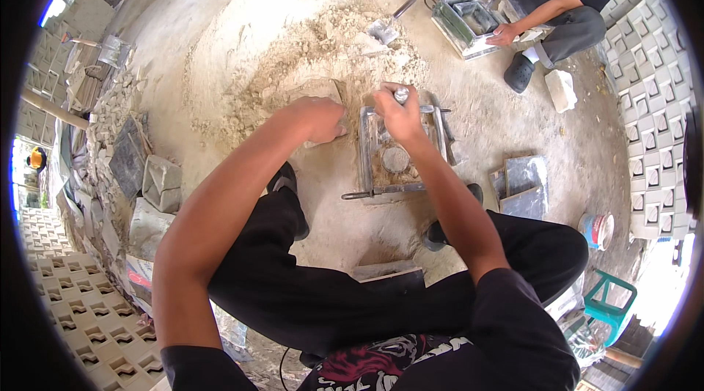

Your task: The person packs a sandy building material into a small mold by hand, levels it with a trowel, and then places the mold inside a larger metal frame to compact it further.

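Observation:
On the floor before me lies a rectangular metal mold (364, 160) with rods along its sides. It has a round shape (395, 160) inside and pale powder about it. My right hand (400, 118) is a fist over the mold's far part, wrapped round a tool with a silvery rounded handle end (401, 95); the tool's lower part is hidden. Left of the mold, my left hand (320, 118) has its fingers curled at the edge of a flat, dust-covered board (314, 89). The hand covers much of that board, which lies by the powder pile.
A broad pile of pale powder (253, 32) spreads ahead, with a trowel (383, 30) at its right. At the far right a co-worker's hands (504, 34) work at another mold (458, 38). Dark plates (526, 182), a bucket (597, 231) and a green stool (610, 301) stand right; blocks (160, 184) lie left.

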Demonstrator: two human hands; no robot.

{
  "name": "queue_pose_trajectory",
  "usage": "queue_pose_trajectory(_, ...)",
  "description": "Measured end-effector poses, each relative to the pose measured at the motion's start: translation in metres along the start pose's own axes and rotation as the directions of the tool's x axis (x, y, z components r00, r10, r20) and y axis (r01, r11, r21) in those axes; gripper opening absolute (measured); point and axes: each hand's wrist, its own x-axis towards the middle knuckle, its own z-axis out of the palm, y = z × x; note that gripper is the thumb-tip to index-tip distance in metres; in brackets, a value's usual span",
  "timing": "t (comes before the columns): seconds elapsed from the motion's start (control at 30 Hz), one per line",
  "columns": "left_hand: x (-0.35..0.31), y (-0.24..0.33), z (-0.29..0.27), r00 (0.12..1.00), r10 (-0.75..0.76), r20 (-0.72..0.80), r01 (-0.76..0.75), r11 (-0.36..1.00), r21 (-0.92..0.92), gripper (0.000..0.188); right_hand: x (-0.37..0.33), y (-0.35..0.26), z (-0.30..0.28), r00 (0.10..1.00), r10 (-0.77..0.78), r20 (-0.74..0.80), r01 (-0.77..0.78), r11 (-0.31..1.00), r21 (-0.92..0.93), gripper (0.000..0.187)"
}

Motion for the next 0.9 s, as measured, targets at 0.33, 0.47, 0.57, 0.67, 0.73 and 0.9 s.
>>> queue_pose_trajectory(0.33,0.0,0.002,0.001,0.998,-0.019,0.066,0.019,1.0,0.0,0.035,-0.01,0.0,-0.001,0.992,-0.035,-0.123,0.061,0.975,0.214,0.016)
queue_pose_trajectory(0.47,0.008,0.007,-0.006,0.998,0.069,0.002,-0.069,0.997,-0.023,0.037,0.01,0.056,-0.015,0.984,-0.003,-0.176,-0.004,0.999,-0.041,0.014)
queue_pose_trajectory(0.57,0.004,-0.003,0.005,0.999,0.039,-0.03,-0.04,0.998,-0.044,0.037,0.013,0.005,0.0,0.993,0.027,-0.111,-0.01,0.989,0.146,0.012)
queue_pose_trajectory(0.67,0.005,0.004,0.005,0.995,0.089,-0.043,-0.091,0.995,-0.038,0.036,0.01,0.021,-0.012,0.994,-0.052,-0.093,0.05,0.998,-0.025,0.017)
queue_pose_trajectory(0.73,0.004,0.006,-0.001,0.997,0.08,0.005,-0.08,0.996,-0.026,0.035,0.012,0.02,-0.008,0.988,-0.079,-0.131,0.07,0.995,-0.077,0.019)
queue_pose_trajectory(0.9,0.0,-0.003,0.002,0.995,0.088,-0.057,-0.092,0.992,-0.088,0.034,0.022,0.017,0.007,0.983,-0.093,-0.158,0.094,0.996,0.002,0.025)
